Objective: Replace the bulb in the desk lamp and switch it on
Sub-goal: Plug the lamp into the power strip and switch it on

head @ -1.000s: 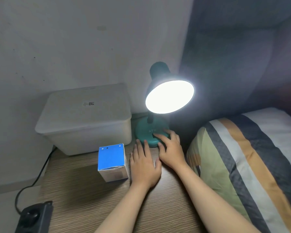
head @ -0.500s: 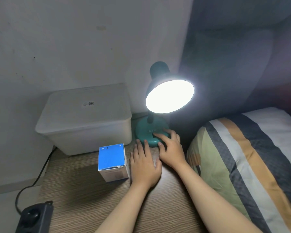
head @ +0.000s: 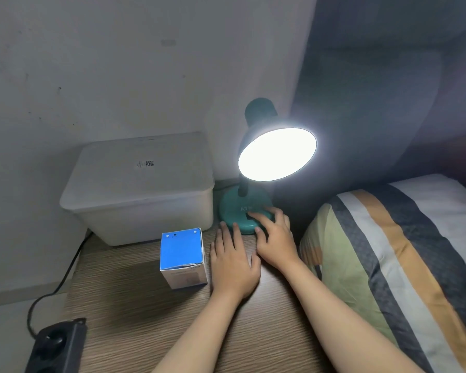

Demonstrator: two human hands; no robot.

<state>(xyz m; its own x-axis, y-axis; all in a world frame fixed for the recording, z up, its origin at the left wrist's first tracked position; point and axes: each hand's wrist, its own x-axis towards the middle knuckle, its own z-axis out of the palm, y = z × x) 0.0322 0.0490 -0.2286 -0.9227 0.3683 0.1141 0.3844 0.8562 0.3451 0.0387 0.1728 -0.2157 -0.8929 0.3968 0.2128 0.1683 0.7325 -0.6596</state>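
Observation:
The teal desk lamp (head: 260,114) stands at the back of the wooden table (head: 135,313), its shade lit bright white so the bulb inside is washed out. My right hand (head: 276,238) rests on the lamp's round base (head: 232,208), fingertips on the switch area at its front. My left hand (head: 233,262) lies flat on the table just in front of the base, fingers apart and holding nothing. A blue and white bulb box (head: 182,257) stands upright immediately left of my left hand.
A white lidded plastic bin (head: 140,184) sits behind the box against the wall. A black power strip (head: 55,345) with its cable lies at the table's front left corner. A striped pillow (head: 404,265) borders the table on the right.

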